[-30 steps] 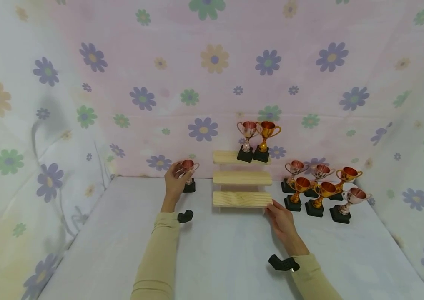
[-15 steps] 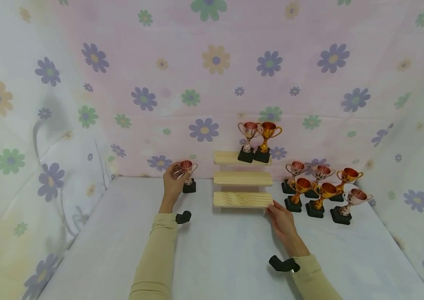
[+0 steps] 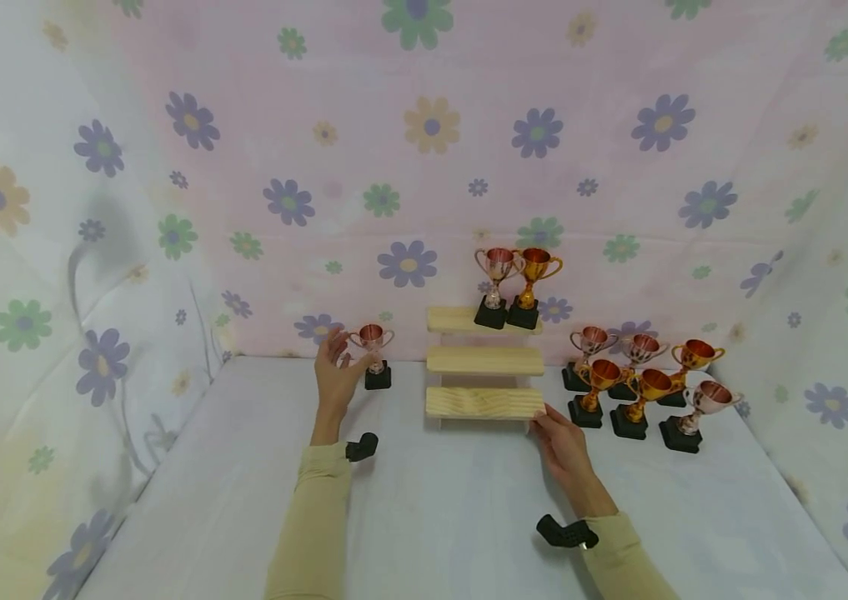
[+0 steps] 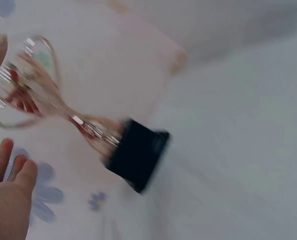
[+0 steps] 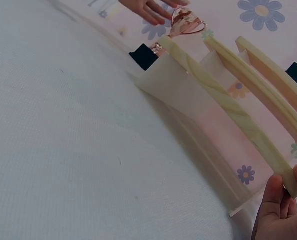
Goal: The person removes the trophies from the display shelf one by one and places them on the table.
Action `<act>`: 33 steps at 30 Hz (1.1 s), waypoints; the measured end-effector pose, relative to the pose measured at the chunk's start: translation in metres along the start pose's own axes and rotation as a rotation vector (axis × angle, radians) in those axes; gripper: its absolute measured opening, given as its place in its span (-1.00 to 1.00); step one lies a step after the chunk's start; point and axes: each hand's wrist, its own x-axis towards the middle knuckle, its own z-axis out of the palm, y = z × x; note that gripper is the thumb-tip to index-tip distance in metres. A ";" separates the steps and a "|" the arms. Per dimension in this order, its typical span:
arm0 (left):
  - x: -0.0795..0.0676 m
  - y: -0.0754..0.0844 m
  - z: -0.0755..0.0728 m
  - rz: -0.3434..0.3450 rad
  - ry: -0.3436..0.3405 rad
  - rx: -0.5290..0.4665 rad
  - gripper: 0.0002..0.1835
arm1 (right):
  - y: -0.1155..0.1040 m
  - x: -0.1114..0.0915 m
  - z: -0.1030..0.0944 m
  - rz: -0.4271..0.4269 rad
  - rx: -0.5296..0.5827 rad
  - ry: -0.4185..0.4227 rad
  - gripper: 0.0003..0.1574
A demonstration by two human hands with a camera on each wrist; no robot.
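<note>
A rose-gold trophy cup point(image 3: 372, 337) with a black base stands upright on the table, left of a three-step wooden display stand point(image 3: 484, 402). Just left of that cup is my left hand point(image 3: 335, 379), its fingers spread and loose. The left wrist view shows gaps between the fingers and the blurred trophy point(image 4: 88, 130). My right hand point(image 3: 564, 450) pinches the right end of the stand's lowest board, thumb and fingers on either side of the wood point(image 5: 238, 120) in the right wrist view.
On the top step, a rose-gold trophy point(image 3: 494, 304) and a gold trophy point(image 3: 524, 308) stand side by side. Several more gold and rose-gold trophies point(image 3: 629, 414) are grouped on the white table point(image 3: 439, 517) to the right. Flowered cloth point(image 3: 333, 183) walls in the back and sides.
My left hand has let go of the rose-gold trophy and drawn back to the left, fingers opening. The trophy stays in place. My right hand keeps its hold on the stand.
</note>
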 end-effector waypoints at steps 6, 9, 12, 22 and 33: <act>0.002 0.048 0.023 0.286 0.049 -0.123 -0.22 | 0.000 0.000 -0.004 -0.008 0.001 -0.008 -0.29; 0.005 0.076 0.044 0.392 -0.004 -0.156 -0.29 | -0.001 0.001 -0.005 -0.002 0.010 0.000 -0.30; 0.008 0.096 0.070 0.442 -0.087 -0.189 -0.34 | -0.002 0.001 -0.005 -0.002 0.014 0.004 -0.30; 0.020 0.113 0.138 0.319 -0.341 -0.100 -0.22 | 0.001 0.003 -0.003 -0.003 0.027 0.002 -0.32; 0.016 0.105 0.172 0.177 -0.461 -0.055 -0.16 | 0.002 0.001 -0.003 -0.014 0.016 0.001 -0.32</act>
